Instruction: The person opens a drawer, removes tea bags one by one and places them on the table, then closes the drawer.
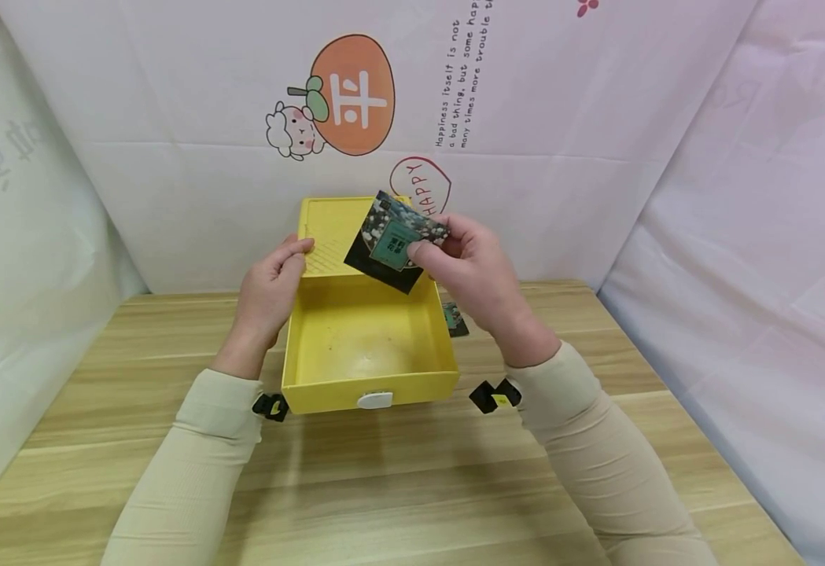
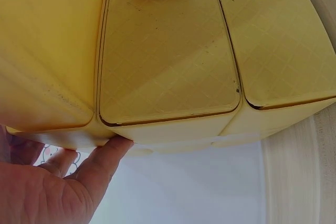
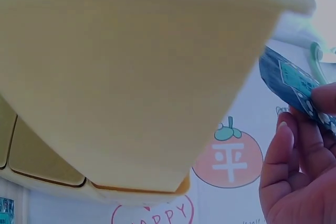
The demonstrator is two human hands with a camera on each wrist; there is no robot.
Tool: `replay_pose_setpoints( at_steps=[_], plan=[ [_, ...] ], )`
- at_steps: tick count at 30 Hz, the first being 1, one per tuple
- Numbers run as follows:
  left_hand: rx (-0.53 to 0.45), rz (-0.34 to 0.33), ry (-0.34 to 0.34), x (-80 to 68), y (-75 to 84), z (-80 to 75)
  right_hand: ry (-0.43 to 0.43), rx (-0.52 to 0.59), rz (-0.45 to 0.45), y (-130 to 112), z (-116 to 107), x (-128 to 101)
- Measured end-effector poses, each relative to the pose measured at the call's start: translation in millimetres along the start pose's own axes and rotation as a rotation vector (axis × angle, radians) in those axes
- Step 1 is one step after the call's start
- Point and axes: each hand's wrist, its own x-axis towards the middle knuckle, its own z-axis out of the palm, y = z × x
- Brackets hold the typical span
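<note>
A yellow plastic drawer cabinet (image 1: 355, 236) stands at the back of the table, its top drawer (image 1: 370, 391) pulled out toward me. That drawer's bare floor has a few small marks. My left hand (image 1: 268, 291) rests at the cabinet's upper left edge, and in the left wrist view its fingers (image 2: 107, 158) touch the side wall. Above the back of the open drawer, my right hand (image 1: 479, 275) pinches a dark square packet (image 1: 391, 244) with a green label, thumb on its front. Another similar packet (image 1: 455, 320) lies on the table, right of the cabinet.
Two lower drawers, a middle one (image 2: 168, 51) and a bottom one (image 2: 289, 45), are closed. A printed white cloth (image 1: 193, 94) hangs behind the wooden table (image 1: 384, 487), with more cloth at both sides. Black wrist devices (image 1: 495, 395) sit near both sleeves.
</note>
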Motion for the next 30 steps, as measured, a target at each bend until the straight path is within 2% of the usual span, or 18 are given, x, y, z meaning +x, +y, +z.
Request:
replay_pose_setpoints(
  at_steps=[6, 12, 23, 30],
  plan=[
    [0.001, -0.002, -0.01, -0.8, -0.1, -0.9, 0.126, 0.055, -0.038, 3.9, -8.3, 4.2],
    [0.007, -0.005, -0.011, -0.9, 0.6, -1.0, 0.23, 0.101, -0.01, 11.0, -20.5, 8.9],
    [0.009, -0.001, -0.011, -1.8, 1.2, -1.4, 0.327, 0.211, 0.054, 28.3, -37.0, 18.1],
    [0.007, 0.012, -0.009, -1.1, 1.2, -1.3, 0.376, 0.175, 0.095, 43.6, -45.5, 22.2]
  ],
)
